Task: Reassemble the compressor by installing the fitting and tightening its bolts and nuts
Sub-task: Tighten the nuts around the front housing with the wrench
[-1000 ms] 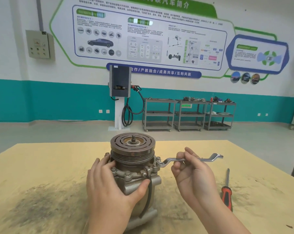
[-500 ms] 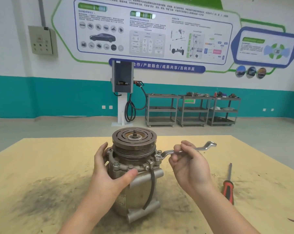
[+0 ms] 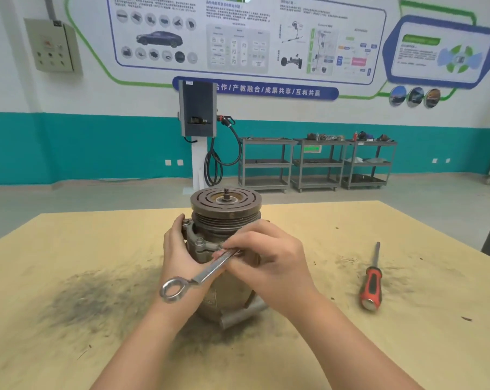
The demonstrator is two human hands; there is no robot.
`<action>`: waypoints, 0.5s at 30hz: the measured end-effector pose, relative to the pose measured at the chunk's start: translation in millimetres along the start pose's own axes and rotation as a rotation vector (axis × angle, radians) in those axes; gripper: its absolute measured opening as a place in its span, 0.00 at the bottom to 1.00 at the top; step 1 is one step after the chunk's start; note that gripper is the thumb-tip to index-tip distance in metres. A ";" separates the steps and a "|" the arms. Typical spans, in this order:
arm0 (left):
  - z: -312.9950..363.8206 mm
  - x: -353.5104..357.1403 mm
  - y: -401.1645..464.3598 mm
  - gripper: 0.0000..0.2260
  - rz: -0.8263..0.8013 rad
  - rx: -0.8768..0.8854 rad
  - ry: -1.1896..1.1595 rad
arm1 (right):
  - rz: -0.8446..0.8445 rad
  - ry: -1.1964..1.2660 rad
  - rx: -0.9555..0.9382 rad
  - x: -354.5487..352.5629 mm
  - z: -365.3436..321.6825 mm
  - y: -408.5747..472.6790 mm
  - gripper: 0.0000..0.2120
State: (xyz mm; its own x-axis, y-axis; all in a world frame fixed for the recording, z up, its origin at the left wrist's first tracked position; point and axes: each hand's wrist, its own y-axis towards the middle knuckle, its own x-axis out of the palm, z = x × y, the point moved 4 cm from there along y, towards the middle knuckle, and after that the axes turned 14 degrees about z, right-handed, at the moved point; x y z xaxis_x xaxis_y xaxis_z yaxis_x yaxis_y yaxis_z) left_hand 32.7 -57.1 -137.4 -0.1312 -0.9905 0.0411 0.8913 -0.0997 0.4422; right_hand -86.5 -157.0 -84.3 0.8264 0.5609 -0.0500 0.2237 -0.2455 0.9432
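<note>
Grey-brown cast-metal compressor (image 3: 224, 266) with a dark grooved round pulley on top stands upright on the yellow-tan board tabletop (image 3: 69, 277), directly between both hands. Left hand (image 3: 179, 254) wraps the compressor's left flank, fingers curled round the flange near a corner bolt (image 3: 186, 221), thumb on the front; reads as a steadying grip. Right hand (image 3: 269, 263) is in front of the compressor's right half, fingers curled and pinching the shank of a silver double-ring steel wrench (image 3: 204, 273). Wrench long axis runs diagonally: free ring end low and left, toward the camera, over the left wrist; the other end goes up-right under the right fingertips, at the flange by a front bolt (image 3: 200, 241). Whether that end sits on a bolt head can't be told, fingers hide it. Key relation: working bolt lies just beyond the right fingertips, right hand nearer it, wrench handle pointing back toward the person across the left forearm, so swing room is likely tight on that side. Step looks like seating the wrench on a flange bolt for tightening; fitting itself not clearly identifiable. Red-and-black handled screwdriver (image 3: 372, 280) lies on the table well right of the right hand, shaft pointing away.
</note>
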 end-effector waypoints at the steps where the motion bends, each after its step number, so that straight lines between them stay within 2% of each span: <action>1: -1.1 0.3 1.1 0.54 0.009 -0.009 -0.010 | -0.016 -0.023 -0.028 2.6 0.4 -0.1 0.04; 4: -3.5 -0.9 4.2 0.57 0.020 -0.005 0.006 | 0.038 -0.012 -0.119 -3.6 -0.9 -0.9 0.04; 7: -3.7 -2.9 2.6 0.57 0.002 0.007 0.049 | 0.162 0.129 -0.035 -24.5 0.2 6.4 0.07; 9: -3.1 -4.6 2.3 0.54 -0.014 0.016 0.065 | 0.256 0.274 0.144 -33.9 4.9 10.3 0.04; 15: -0.6 -9.4 8.1 0.47 -0.096 0.011 0.024 | 0.553 0.812 0.838 -38.3 40.9 4.7 0.07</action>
State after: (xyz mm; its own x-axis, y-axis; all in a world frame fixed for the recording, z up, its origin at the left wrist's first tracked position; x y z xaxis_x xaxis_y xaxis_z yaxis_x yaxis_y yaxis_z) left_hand 41.5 -48.7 -134.8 -0.2050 -0.9785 -0.0230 0.8706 -0.1930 0.4525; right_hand -96.0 -212.0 -91.4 0.4300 0.4711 0.7702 0.4533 -0.8504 0.2671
